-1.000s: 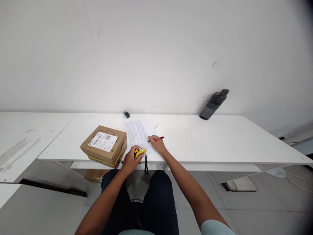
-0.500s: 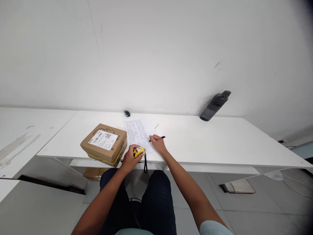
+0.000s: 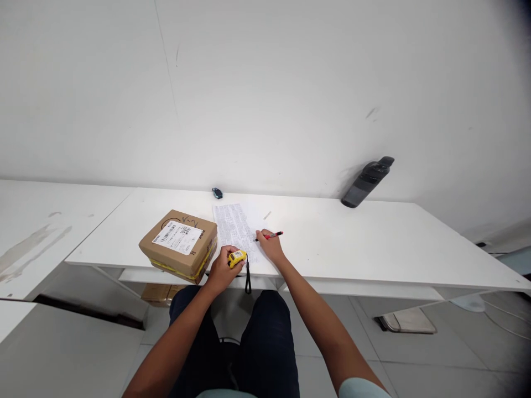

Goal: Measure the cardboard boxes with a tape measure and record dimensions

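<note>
My left hand (image 3: 222, 269) is closed around a yellow tape measure (image 3: 236, 257) at the near edge of the white table (image 3: 332, 237); its black strap (image 3: 248, 279) hangs over the edge. My right hand (image 3: 270, 245) grips a red pen (image 3: 271, 236), its tip resting on a sheet of paper (image 3: 234, 226) covered in writing. A brown cardboard box (image 3: 180, 244) with a white label and yellow tape sits just left of my left hand.
A dark bottle (image 3: 367, 181) leans against the wall at the back right of the table. A small dark object (image 3: 217, 193) lies at the table's back edge. Another white table (image 3: 37, 232) adjoins on the left. A flat bag (image 3: 409, 320) lies on the tiled floor.
Only the camera view has shifted slightly. Both hands keep their hold and their places on the table.
</note>
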`<state>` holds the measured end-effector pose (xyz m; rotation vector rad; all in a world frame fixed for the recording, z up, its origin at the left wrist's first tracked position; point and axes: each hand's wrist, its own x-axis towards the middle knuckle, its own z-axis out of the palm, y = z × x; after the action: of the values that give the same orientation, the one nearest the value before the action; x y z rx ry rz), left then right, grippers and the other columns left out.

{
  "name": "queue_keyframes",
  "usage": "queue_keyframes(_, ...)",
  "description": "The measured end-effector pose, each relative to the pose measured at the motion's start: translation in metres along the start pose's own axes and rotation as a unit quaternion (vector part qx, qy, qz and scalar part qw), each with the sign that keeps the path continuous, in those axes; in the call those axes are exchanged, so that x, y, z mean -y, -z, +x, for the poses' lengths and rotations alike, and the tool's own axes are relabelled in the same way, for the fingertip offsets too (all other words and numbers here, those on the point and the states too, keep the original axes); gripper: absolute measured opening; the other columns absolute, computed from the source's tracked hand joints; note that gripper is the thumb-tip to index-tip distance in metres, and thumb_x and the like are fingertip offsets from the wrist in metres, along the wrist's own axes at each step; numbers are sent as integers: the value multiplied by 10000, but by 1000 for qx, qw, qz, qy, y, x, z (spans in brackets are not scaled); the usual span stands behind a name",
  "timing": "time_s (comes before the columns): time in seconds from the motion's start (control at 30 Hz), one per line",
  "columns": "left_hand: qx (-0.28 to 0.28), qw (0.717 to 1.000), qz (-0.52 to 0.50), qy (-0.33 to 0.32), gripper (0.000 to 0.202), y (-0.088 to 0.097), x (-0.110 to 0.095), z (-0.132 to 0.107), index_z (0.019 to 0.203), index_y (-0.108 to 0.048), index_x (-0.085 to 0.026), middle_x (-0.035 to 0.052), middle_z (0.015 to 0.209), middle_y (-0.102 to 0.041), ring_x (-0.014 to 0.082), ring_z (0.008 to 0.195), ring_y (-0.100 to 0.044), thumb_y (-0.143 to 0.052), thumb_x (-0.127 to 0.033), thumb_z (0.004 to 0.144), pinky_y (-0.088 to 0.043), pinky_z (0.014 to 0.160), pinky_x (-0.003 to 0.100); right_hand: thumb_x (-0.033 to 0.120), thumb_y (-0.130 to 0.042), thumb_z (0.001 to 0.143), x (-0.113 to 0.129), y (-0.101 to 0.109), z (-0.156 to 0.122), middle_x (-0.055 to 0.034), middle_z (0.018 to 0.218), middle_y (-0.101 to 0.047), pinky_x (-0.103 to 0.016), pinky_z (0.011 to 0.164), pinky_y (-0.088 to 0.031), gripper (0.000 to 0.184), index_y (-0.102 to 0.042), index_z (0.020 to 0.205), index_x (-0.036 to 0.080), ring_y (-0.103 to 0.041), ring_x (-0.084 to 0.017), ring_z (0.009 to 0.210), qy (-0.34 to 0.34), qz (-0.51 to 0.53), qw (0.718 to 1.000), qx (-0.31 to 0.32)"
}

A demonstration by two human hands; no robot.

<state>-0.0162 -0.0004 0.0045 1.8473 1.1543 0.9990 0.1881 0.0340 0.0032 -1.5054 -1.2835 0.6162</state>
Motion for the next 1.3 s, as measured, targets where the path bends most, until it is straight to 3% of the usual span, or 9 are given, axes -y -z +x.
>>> queue_keyframes(0.87, -7, 1000, 11, -4, 330, 0, -1, 1, 1046, -456, -240, 46, 1107, -659, 200, 1000, -651, -648, -295, 783, -489, 866, 336, 457, -480, 835, -6, -1, 2, 54, 515, -353, -270, 558, -338, 402, -302, 542, 247, -384, -143, 544, -2, -3, 1000, -24)
queue_keyframes(1.3, -22, 999, 32, -7, 316, 2, 2, -11, 1054, -478, -254, 2, 1022, -668, 176, 909, -644, -637, -284, 782, -489, 801, 302, 491, -420, 853, -9, -8, -2, 39, 478, -389, -282, 512, -354, 406, -327, 534, 257, -418, -163, 507, 46, -57, 997, -29)
